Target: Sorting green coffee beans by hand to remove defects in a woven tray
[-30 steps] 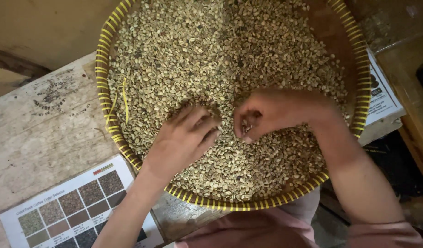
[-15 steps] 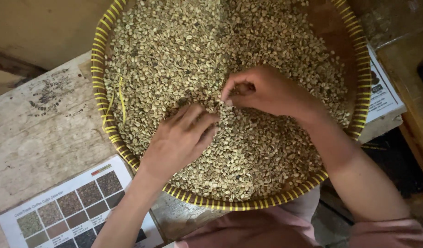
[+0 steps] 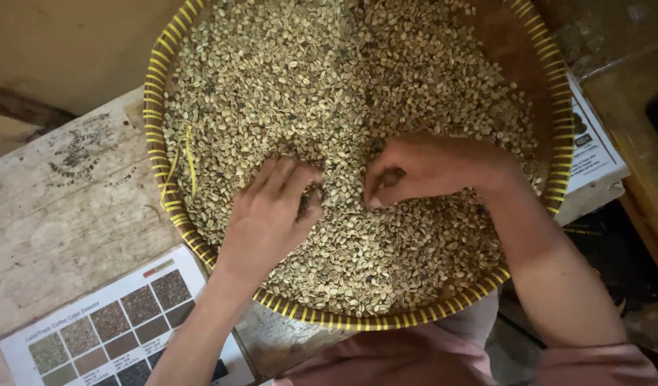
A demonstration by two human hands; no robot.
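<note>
On the worn wooden surface [image 3: 64, 214] sits a round woven tray [image 3: 154, 129] with a yellow-bound rim, filled with pale green coffee beans [image 3: 329, 78]. Both hands rest in the beans near the tray's middle. The left hand [image 3: 268, 214] lies palm down, fingers spread loosely over the beans, gripping nothing that shows. The right hand [image 3: 433, 168] is curled, its fingertips pinched together against the beans; whether it holds any cannot be told. A printed colour chart [image 3: 114, 322] lies on the surface just beside the tray's near left edge, and another printed sheet [image 3: 593, 150] pokes out under the right rim.
</note>
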